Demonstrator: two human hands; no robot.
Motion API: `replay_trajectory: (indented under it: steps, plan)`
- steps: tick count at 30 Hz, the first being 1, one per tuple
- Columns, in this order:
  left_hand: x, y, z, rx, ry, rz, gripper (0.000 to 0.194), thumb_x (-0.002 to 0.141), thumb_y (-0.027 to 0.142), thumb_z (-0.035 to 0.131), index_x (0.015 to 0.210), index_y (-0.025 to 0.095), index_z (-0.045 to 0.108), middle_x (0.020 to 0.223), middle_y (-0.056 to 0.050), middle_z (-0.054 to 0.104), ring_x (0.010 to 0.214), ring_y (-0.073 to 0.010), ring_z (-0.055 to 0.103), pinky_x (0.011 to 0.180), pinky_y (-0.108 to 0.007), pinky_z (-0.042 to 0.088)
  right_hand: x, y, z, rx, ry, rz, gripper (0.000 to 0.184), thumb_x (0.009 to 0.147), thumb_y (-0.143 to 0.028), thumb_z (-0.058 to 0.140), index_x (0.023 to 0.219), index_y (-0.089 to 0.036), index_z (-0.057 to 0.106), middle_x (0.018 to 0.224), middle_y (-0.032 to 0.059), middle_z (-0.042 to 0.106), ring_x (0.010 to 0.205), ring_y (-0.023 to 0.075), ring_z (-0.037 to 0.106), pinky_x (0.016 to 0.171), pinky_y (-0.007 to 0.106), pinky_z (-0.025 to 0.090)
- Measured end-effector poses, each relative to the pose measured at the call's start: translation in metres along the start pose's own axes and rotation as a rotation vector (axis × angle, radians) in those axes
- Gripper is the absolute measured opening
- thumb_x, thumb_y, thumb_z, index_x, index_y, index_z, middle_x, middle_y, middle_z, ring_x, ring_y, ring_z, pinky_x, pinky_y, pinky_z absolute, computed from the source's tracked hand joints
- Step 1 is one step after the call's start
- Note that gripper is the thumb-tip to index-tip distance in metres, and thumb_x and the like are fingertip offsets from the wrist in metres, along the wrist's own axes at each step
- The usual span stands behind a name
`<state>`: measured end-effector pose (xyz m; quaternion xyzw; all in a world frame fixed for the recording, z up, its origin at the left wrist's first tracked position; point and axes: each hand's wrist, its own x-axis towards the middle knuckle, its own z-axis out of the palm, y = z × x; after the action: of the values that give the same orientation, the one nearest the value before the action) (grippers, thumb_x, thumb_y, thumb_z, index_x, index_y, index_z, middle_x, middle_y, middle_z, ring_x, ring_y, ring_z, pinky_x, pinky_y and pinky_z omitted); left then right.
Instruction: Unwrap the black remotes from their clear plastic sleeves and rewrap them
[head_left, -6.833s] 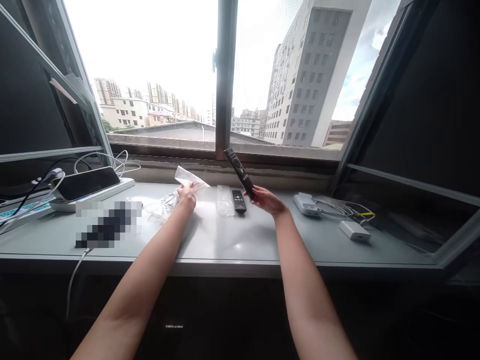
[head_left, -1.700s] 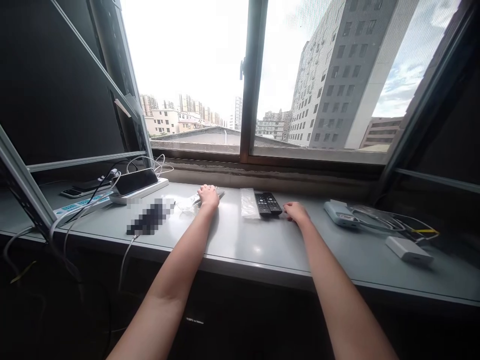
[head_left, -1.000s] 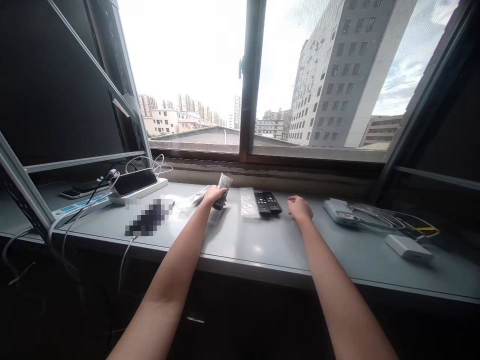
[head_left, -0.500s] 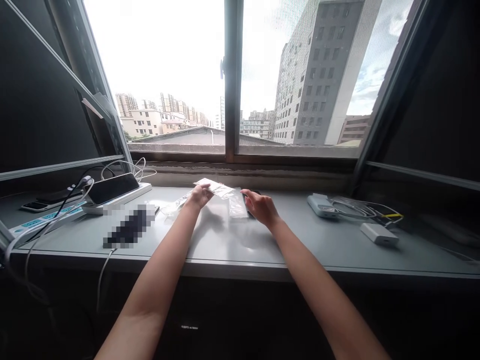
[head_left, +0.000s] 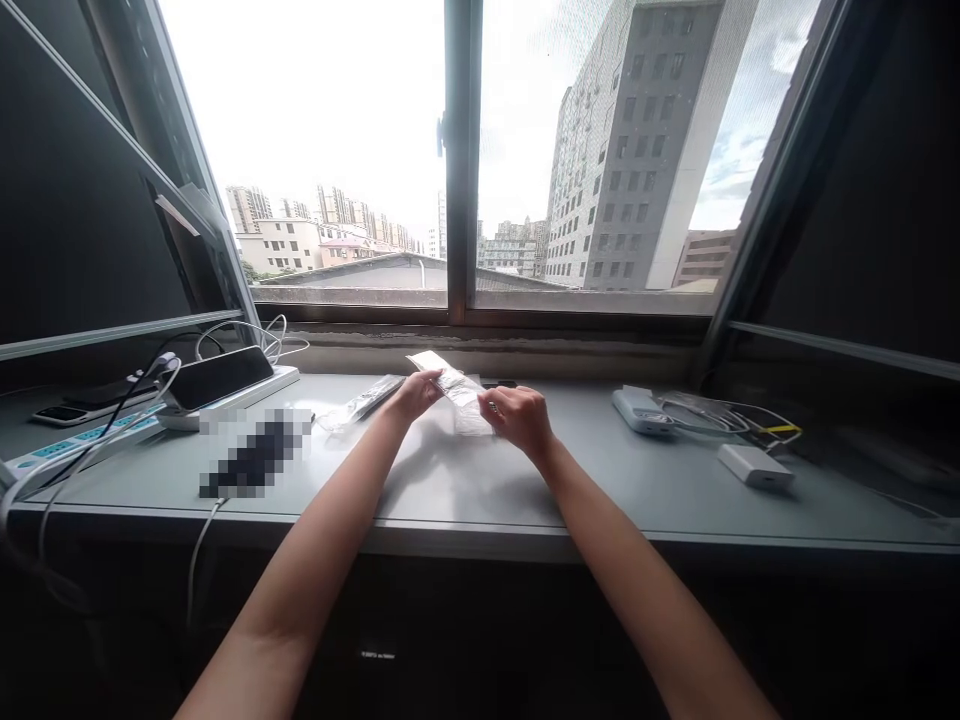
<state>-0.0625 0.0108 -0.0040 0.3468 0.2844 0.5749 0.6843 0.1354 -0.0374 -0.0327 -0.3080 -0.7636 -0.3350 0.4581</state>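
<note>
Above the middle of the desk, my left hand (head_left: 420, 393) grips the far left end of a clear plastic bag (head_left: 454, 383) with something white in it. My right hand (head_left: 519, 415) is closed on the bag's near right end, thumb and fingers pinched together. The bag slants down from left to right between the two hands. Beneath it, another clear plastic bag (head_left: 471, 420) lies on the desk, partly hidden. A dark object (head_left: 501, 384) shows behind my right hand. Left of my left hand rests a further clear plastic packet (head_left: 367, 400).
At left are a power strip (head_left: 56, 455), a dark-screened device (head_left: 217, 378), phones, tangled cables and a blurred-out item (head_left: 255, 455). To the right lie a pale blue block (head_left: 637, 411), coiled cables (head_left: 720, 415) and a white adapter (head_left: 755, 467). A window stands behind the desk.
My right hand has closed on the near end of the bag. My left hand has shifted slightly right with the bag, uncovering more of the packet at left.
</note>
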Motion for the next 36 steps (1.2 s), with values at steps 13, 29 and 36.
replay_trajectory:
  steps: [13,29,36]
  plan:
    - [0.004,0.002,-0.001,-0.078,0.120,0.019,0.024,0.087,0.002,0.045,0.106,0.004,0.060,0.076,-0.008,0.066,0.066,-0.0137,0.064,0.066,-0.023,0.055,0.002,-0.003,-0.007,0.036,-0.219,0.032,0.033,0.095,-0.032,0.039,0.087,-0.022,0.069,0.062,-0.0002,0.066,0.051,0.0099,0.049,0.058,0.023,0.031]
    - [0.001,-0.013,0.018,-0.076,0.128,0.031,0.017,0.087,0.001,0.043,0.091,0.007,0.058,0.066,-0.004,0.060,0.058,-0.0109,0.060,0.061,-0.021,0.053,0.001,0.002,-0.001,-0.043,-0.333,0.219,0.031,0.096,-0.030,0.043,0.085,-0.020,0.071,0.061,0.0027,0.067,0.052,0.0130,0.055,0.053,0.025,0.024]
    - [0.001,-0.033,0.032,-0.056,0.121,-0.002,0.019,0.087,0.000,0.043,0.078,0.009,0.057,0.064,-0.006,0.060,0.056,-0.0116,0.058,0.065,-0.023,0.052,-0.001,0.005,-0.001,-0.072,-0.228,0.324,0.037,0.095,-0.038,0.045,0.078,-0.020,0.073,0.066,0.0042,0.069,0.054,0.0131,0.055,0.055,0.026,0.024]
